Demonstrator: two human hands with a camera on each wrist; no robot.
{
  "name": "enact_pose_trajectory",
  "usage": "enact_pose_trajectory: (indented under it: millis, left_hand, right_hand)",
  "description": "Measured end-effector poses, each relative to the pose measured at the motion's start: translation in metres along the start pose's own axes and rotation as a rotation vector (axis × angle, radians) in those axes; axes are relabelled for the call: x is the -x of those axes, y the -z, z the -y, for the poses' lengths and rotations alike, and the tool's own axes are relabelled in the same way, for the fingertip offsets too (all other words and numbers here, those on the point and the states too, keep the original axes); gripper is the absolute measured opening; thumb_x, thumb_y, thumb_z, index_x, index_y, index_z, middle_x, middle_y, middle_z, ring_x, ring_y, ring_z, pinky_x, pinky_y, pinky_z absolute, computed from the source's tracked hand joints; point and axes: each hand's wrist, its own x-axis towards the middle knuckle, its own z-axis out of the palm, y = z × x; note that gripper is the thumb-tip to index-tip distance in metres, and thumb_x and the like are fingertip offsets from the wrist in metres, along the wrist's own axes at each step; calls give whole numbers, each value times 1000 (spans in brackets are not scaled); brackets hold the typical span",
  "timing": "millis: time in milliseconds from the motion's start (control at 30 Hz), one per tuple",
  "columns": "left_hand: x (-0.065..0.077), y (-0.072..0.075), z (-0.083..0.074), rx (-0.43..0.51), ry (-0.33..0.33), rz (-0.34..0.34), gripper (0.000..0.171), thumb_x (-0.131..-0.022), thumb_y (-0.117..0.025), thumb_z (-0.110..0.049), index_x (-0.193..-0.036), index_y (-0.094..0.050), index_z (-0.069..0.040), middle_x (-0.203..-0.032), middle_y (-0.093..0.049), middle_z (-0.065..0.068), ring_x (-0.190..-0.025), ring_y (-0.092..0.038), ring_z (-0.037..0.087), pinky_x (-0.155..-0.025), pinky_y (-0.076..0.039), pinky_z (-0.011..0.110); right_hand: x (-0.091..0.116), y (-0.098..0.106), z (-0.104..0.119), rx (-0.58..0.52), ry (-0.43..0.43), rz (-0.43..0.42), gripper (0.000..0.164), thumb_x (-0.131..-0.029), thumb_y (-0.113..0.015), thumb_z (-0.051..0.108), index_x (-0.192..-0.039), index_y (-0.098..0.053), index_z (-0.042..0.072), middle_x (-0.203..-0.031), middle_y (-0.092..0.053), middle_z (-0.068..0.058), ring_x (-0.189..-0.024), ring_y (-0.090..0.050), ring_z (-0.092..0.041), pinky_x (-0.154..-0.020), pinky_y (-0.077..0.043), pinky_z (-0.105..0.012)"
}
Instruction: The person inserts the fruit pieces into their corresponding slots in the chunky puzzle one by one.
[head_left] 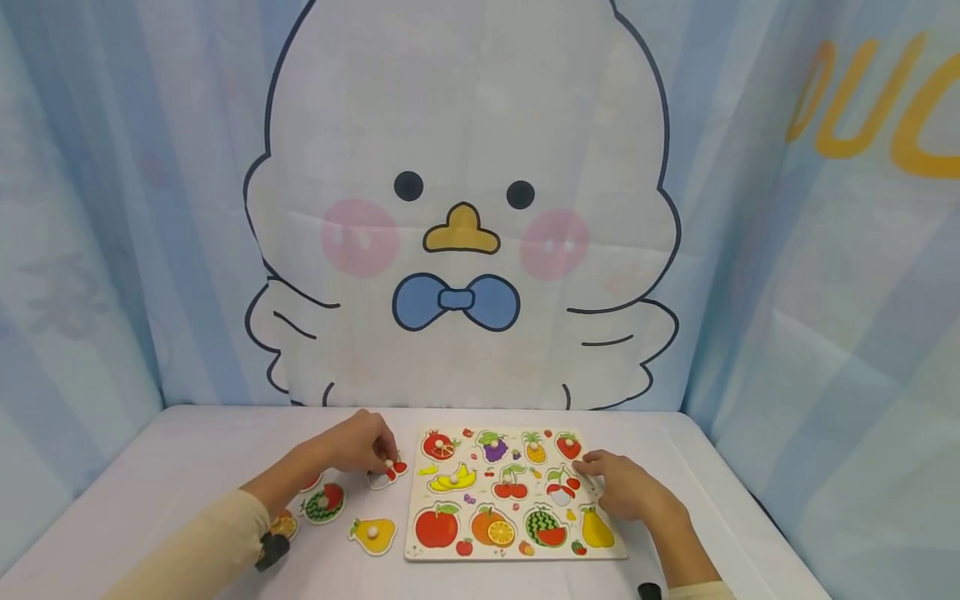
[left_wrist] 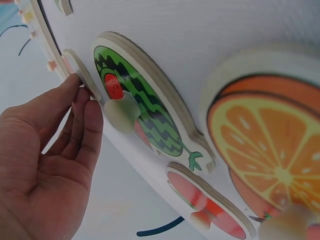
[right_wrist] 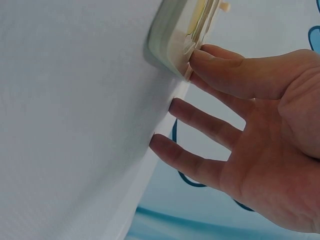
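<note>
My left hand [head_left: 360, 442] pinches the knob of a red-and-white fruit puzzle piece [head_left: 386, 475] just left of the puzzle board [head_left: 411, 533]. In the left wrist view the thumb and fingertips meet at that piece's edge, and its picture is mostly hidden. My right hand [head_left: 626, 483] touches the board's right edge with thumb and forefinger, its other fingers stretched out toward the table in the right wrist view. Knobbed pieces such as the strawberry [head_left: 568, 446] and bananas [head_left: 453, 478] sit in the board; the pear picture [head_left: 597, 528] has no knob.
Loose pieces lie left of the board: a pear [head_left: 372, 536], a watermelon [head_left: 324, 504], an orange [head_left: 284, 524] partly behind the left wrist, and a red piece [head_left: 311, 481]. A curtain with a cartoon duck [head_left: 465, 358] hangs behind the white table [head_left: 195, 450].
</note>
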Motion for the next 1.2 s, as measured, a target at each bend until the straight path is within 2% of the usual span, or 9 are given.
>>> enact_pose_trajectory:
  millis: [500,800,1200]
  left_hand:
    - [1,2,0,-8,-35,16,10,-78,-78,-10,-82,-73,-18,-74,-63,-7,-65,-58,13,-62,-52,24]
    - [-1,9,0,-33,-102,13,10,-78,-78,-9,-83,-74,-17,-73,-64,-10,-64,-58,11,-60,-52,23]
    - [-13,10,-21,-31,-171,14,9,-78,-79,-11,-86,-76,-16,-75,-65,-9,-65,-58,11,-62,-52,21]
  right_hand:
    - [1,0,1,-22,-17,9,54,-78,-70,-3,-128,-63,17,-137,-51,-10,-124,-45,-39,-99,-38,-60]
    - [1,0,-2,-12,9,-1,54,-78,-70,-4,-128,-63,16,-137,-52,-10,-125,-45,-39,-99,-37,-60]
    - [-1,0,-2,-11,2,3,54,-78,-70,-3,-128,-63,18,-137,-52,-10,-125,-45,-39,-99,-38,-60]
